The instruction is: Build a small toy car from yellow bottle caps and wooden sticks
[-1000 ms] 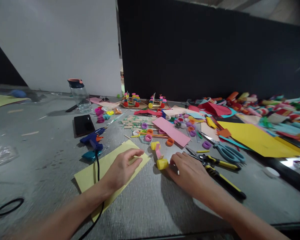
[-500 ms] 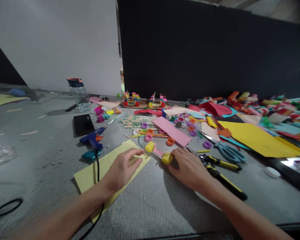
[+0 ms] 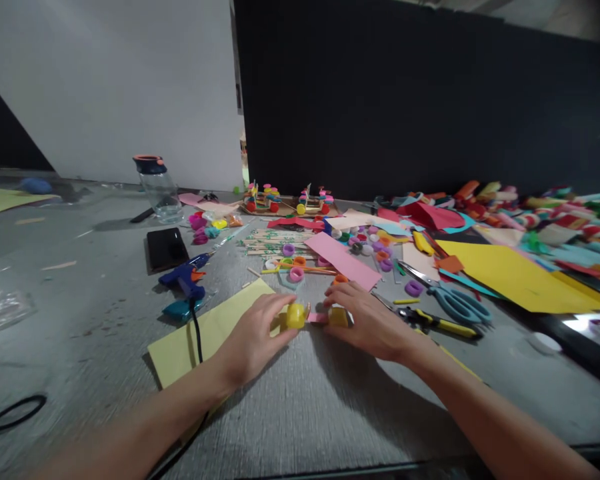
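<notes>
A small craft piece, with a yellow cap-like part at each end (image 3: 296, 316) and a pink strip (image 3: 317, 318) between them, is held low over the grey table between my hands. My left hand (image 3: 253, 337) has its thumb and fingers about the left yellow end. The thumb and fingers of my right hand (image 3: 373, 323) close on the right yellow end. A pale yellow paper sheet (image 3: 215, 327) lies under and beside my left hand. Beyond my right hand rest black-and-yellow pliers (image 3: 440, 325), partly covered by the arm.
A blue glue gun (image 3: 183, 277) with a black cord, a phone (image 3: 167, 249) and a water bottle (image 3: 157, 193) stand or lie at left. Farther back are wooden sticks (image 3: 275, 243), coloured rings, a pink paper strip (image 3: 345, 260) and two small toy cars (image 3: 315, 201). Blue-handled scissors (image 3: 460, 303) lie right.
My left hand has moved right and taken the left yellow end. The craft piece, tilted before, now lies about level, drawn slightly nearer to me by the right hand.
</notes>
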Demonstrator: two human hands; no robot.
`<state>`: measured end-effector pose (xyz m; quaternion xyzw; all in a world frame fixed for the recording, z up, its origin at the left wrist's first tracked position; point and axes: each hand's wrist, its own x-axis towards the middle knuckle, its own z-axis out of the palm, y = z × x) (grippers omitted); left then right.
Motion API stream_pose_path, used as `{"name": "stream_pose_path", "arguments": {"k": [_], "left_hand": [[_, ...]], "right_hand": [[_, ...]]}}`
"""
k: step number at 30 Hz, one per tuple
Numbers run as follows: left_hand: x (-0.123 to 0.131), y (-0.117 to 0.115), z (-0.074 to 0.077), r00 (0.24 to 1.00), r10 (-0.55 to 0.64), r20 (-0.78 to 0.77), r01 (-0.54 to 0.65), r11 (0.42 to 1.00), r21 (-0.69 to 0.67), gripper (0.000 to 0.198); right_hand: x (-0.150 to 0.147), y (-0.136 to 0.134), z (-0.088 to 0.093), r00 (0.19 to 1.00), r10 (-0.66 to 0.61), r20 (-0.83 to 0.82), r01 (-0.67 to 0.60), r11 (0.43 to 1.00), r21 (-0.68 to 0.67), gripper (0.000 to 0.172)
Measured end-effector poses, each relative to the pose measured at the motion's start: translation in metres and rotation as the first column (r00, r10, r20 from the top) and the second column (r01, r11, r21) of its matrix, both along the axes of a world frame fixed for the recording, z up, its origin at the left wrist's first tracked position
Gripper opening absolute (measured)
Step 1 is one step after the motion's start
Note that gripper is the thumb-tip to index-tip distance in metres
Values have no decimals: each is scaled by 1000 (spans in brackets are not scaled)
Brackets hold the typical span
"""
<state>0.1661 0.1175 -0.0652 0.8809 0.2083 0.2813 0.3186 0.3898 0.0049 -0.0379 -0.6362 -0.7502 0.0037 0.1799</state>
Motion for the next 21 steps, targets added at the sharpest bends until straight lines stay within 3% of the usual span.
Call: {"name": "stream_pose_path", "arguments": {"k": [4,10,21], "left_hand": [[3,-1,-1,1000,-19,-8,20,999,26,37],[2,-1,-1,1000,-27,-11,27,998,59,26],[4,-2,-1,999,-28,-32,30,996,85,26]], "right_hand": [[-6,11,-5,999,25,25,-26,1000,17,6],[-8,10,-9,997,25,75,-28,999,39,10],[-16,-3,0,979,-23,202,-3,992,127,12]]}}
